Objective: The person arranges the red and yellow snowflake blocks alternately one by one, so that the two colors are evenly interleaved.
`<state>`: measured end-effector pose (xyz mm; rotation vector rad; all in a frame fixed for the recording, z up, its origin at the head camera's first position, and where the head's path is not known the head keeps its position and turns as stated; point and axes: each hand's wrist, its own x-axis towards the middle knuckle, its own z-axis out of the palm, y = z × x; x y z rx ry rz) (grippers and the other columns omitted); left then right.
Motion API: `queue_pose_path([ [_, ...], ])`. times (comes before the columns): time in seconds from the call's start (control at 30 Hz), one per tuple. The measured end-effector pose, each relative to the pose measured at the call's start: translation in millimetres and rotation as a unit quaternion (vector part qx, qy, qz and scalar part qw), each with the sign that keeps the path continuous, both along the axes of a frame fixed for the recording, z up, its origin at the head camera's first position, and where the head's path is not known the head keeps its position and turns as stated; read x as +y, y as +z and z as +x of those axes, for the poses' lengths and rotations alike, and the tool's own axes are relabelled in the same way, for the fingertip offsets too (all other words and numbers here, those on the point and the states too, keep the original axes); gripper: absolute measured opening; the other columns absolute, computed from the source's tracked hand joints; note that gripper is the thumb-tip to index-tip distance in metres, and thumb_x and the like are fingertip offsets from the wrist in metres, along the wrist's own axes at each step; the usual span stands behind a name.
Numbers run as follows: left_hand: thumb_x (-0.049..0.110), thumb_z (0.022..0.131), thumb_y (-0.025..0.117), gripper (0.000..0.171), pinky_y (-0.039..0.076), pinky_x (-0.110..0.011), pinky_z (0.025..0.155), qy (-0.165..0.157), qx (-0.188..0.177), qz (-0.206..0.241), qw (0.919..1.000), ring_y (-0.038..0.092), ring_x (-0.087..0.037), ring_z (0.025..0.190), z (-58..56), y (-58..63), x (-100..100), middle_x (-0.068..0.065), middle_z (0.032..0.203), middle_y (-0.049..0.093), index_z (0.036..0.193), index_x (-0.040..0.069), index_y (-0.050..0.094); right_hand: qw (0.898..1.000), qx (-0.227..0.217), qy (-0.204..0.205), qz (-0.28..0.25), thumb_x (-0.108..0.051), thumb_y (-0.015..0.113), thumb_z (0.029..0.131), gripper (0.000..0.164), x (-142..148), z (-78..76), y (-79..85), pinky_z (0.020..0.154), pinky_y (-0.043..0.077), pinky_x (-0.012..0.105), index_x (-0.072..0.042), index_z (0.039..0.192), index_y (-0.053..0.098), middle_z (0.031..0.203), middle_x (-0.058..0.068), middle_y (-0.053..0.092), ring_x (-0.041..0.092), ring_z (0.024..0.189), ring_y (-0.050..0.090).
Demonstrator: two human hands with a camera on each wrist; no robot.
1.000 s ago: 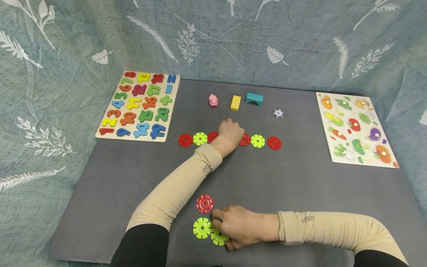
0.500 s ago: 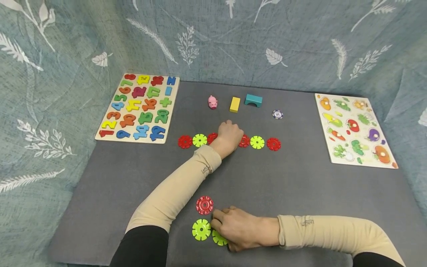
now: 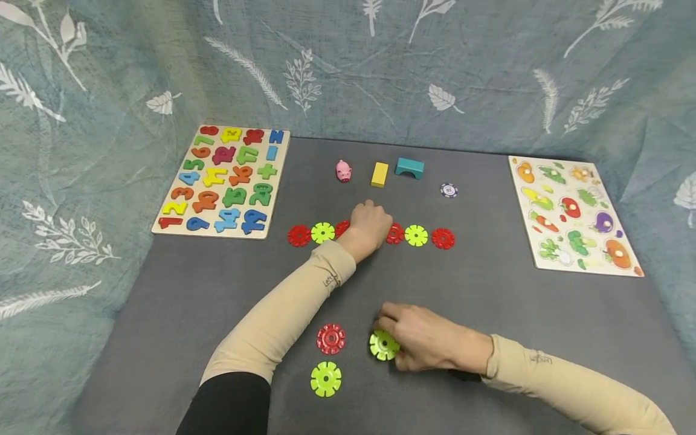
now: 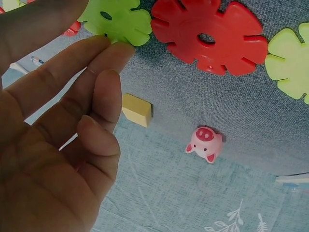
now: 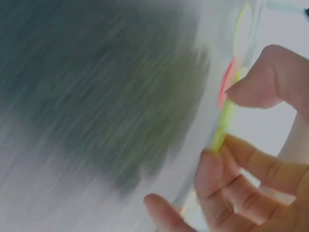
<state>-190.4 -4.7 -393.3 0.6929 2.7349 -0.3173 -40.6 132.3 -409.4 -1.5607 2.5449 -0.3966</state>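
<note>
In the head view my left hand (image 3: 370,225) is over the middle of a row of flat notched interlocking discs, red and yellow-green by turns. The left wrist view shows its thumb and fingertips pinching a yellow-green interlocking disc (image 4: 131,24), beside a red disc (image 4: 212,36) in that row. My right hand (image 3: 426,339) pinches another yellow-green disc (image 3: 383,345) by its edge; in the right wrist view this disc (image 5: 223,121) appears edge-on, off the table. To its left lie a loose red disc (image 3: 331,339) and a loose yellow-green disc (image 3: 326,379).
Beyond the row stand a pink toy pig (image 3: 344,171), a yellow block (image 3: 379,174), a teal arch block (image 3: 409,167) and a poker chip (image 3: 448,190). A number puzzle board (image 3: 266,233) lies left, a vegetable puzzle board (image 3: 544,261) right. Patterned cloth (image 3: 353,96) hangs behind.
My right hand has lifted the yellow-green disc from beside the loose ones and carried it right and away from me. The left hand stays at the row.
</note>
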Motion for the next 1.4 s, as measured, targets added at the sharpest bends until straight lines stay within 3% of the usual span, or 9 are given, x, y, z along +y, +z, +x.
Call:
queue_pose_path([
  [0.2,0.017,0.094,0.059,0.028,0.048,-0.040,0.095,0.001,-0.001,0.010,0.9999,0.057,-0.025,0.106,0.1,0.1,-4.5,-0.008,0.117,0.067,0.120,0.013,0.068,0.996,-0.016,-0.088,-0.007,-0.015,0.072,0.059,0.045,43.0,-36.0,0.1,0.067,0.051,0.025,-0.009,0.103,0.068,0.096,-0.001,0.061,0.007,0.074,0.057],
  [0.4,0.018,0.093,0.061,0.031,0.047,-0.040,0.097,-0.003,-0.012,0.008,0.9999,0.056,-0.025,0.109,-0.3,1.7,-3.7,-0.007,0.120,0.066,0.123,0.013,0.066,0.986,-0.002,-0.164,0.021,-0.019,0.074,0.061,0.047,89.9,-63.9,-2.6,0.070,0.051,0.032,-0.013,0.108,0.068,0.099,-0.003,0.064,0.006,0.074,0.055],
  [0.77,0.019,0.092,0.063,0.032,0.048,-0.039,0.096,-0.006,-0.003,0.000,1.0000,0.057,-0.024,0.108,0.1,0.0,-3.0,-0.007,0.118,0.066,0.123,0.014,0.066,0.964,0.003,-0.254,0.076,-0.025,0.079,0.064,0.050,141.4,-108.6,-1.2,0.070,0.052,0.043,-0.010,0.110,0.069,0.107,0.007,0.066,0.019,0.081,0.061],
  [0.97,0.019,0.092,0.063,0.032,0.048,-0.039,0.096,-0.005,-0.006,0.002,1.0000,0.056,-0.025,0.109,0.7,0.1,-2.5,-0.007,0.120,0.066,0.123,0.014,0.066,0.955,-0.016,-0.276,0.107,-0.027,0.079,0.065,0.053,149.1,-126.8,-2.1,0.074,0.052,0.048,-0.008,0.114,0.068,0.110,0.010,0.066,0.026,0.089,0.063],
  [1.4,0.019,0.093,0.062,0.031,0.048,-0.039,0.097,-0.005,-0.009,0.000,1.0000,0.056,-0.025,0.109,1.0,1.3,-2.9,-0.007,0.120,0.066,0.123,0.014,0.066,0.955,-0.022,-0.267,0.130,-0.028,0.081,0.066,0.053,146.6,-148.8,1.7,0.076,0.051,0.050,-0.006,0.113,0.068,0.110,0.012,0.066,0.029,0.091,0.064],
])
